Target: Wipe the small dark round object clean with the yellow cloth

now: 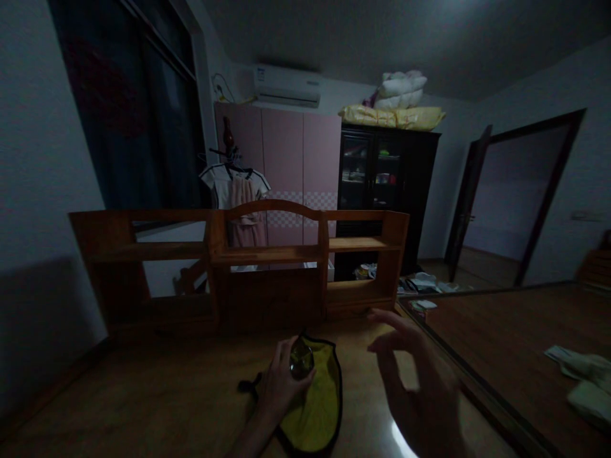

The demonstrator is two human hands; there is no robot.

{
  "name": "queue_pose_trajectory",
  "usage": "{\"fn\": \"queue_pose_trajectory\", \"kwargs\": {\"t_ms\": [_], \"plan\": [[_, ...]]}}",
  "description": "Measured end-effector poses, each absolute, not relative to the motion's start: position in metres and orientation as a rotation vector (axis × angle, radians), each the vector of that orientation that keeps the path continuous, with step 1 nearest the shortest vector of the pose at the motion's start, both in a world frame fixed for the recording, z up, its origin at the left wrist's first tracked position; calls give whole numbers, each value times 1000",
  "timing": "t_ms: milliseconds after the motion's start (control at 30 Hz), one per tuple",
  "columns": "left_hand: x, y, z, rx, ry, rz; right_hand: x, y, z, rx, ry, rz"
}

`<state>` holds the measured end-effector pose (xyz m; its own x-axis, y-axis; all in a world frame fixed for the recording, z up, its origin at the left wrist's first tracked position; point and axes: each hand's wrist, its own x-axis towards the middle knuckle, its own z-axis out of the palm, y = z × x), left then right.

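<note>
My left hand (279, 383) is wrapped around a shiny, see-through glass (301, 360), seen nearly end-on; its full shape is hidden by my fingers. Beneath that hand lies a yellow cloth (322, 397) with black edging, spread on the wooden tabletop (191, 394). A black cord end sticks out at the cloth's left side. My right hand (417, 381) is raised over the table to the right of the cloth. Its thumb and forefinger are apart, with nothing visible between them, and it is slightly blurred.
A wooden shelf unit (267, 257) stands along the table's far edge. Beyond it are clothes on hangers (236, 184), a pink wardrobe (282, 146) and a black cabinet (420, 184). Pale cloth (589, 381) lies on the brown surface at right. A doorway (506, 191) stands open.
</note>
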<state>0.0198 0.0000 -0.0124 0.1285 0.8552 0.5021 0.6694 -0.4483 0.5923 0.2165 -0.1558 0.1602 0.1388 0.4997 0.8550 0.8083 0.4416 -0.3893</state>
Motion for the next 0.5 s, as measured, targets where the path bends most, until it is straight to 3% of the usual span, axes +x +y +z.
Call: {"fn": "queue_pose_trajectory", "kwargs": {"t_ms": [167,267,500], "plan": [[19,5,-17,2138,1557,1262,235,-66,69,-1695,-1643,86],[18,11,-21,2063,1566,1313,233,-43,17,-1876,-1586,161],[10,32,-34,1679,1524,1392,214,-30,-8,-2023,-1569,158]]}}
